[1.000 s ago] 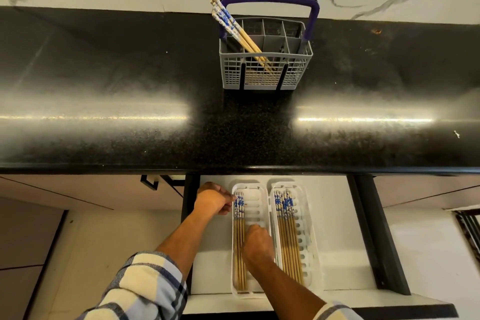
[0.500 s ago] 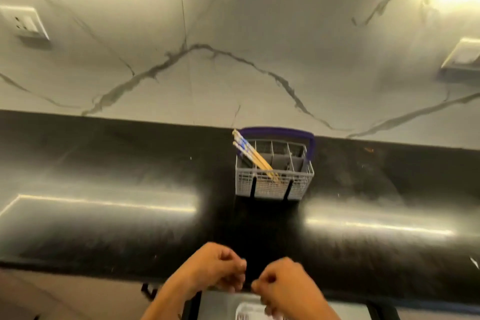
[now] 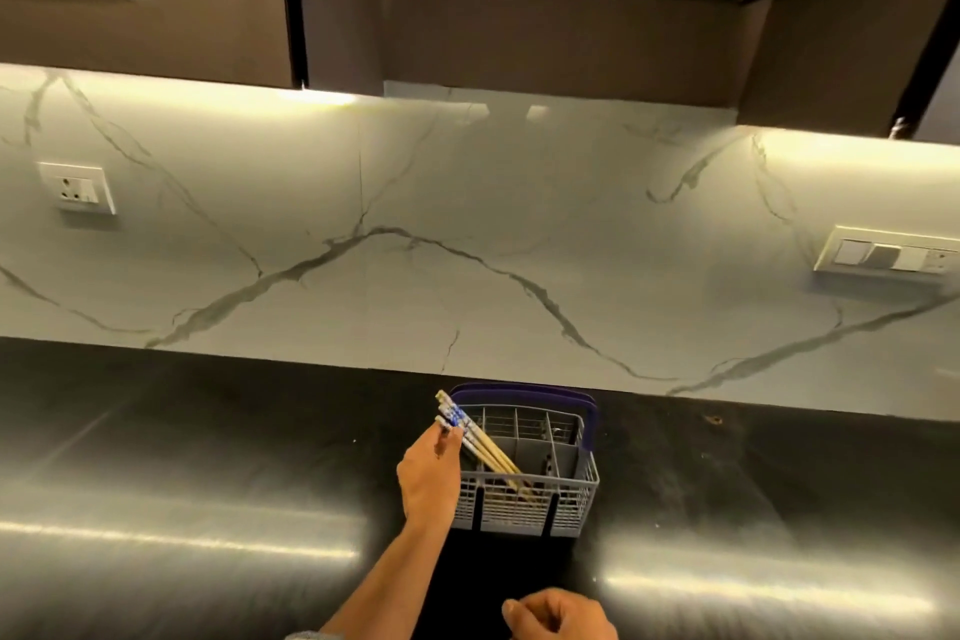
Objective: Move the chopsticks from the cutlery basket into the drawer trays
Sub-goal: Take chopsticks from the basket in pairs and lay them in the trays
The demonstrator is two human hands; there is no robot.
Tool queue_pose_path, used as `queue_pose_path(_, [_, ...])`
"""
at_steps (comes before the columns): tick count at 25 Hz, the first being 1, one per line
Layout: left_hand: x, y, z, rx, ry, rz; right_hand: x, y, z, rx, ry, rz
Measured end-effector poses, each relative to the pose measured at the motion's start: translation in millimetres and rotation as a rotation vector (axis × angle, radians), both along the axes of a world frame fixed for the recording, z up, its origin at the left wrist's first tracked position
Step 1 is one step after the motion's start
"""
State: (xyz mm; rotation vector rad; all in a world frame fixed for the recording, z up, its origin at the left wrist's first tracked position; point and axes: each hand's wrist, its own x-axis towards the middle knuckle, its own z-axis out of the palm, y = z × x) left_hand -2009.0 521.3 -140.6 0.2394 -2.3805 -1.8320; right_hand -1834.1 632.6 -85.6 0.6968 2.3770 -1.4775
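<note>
Left hand (image 3: 428,476) at chopsticks (image 3: 470,434), fingertips pinching blue-patterned tops; grip closing on them (full closure unclear). Leaning up-left out of cutlery basket (image 3: 524,499) on dark surface (image 3: 208,483). Right hand (image 3: 561,616) loosely curled, empty, nearer cam. Drawer trays out of view.

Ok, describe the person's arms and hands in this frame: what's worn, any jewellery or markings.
Both hands are bare: no gloves, rings or watch visible on the left hand or the right hand. The left forearm is uncovered up to a sliver of grey sleeve cuff at the bottom edge. The right arm is out of frame, so its sleeve cannot be seen. No markings show.
</note>
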Motion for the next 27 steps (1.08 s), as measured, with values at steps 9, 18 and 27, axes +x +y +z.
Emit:
queue_pose_path(9, [-19.9,13.7,-0.5,0.044,-0.022,0.067,-28.2,14.4,-15.9,-0.030,0.154,-0.110])
queue_pose_path(18, [-27.5,11.0,4.4,0.122,-0.064,0.081,-144.3,10.3,-10.9,0.367,0.485,0.165])
queue_pose_path(27, [-35.1,-6.8,19.1,0.308,0.008,0.089,-187.1,11.7,-30.2,0.505,0.345,0.312])
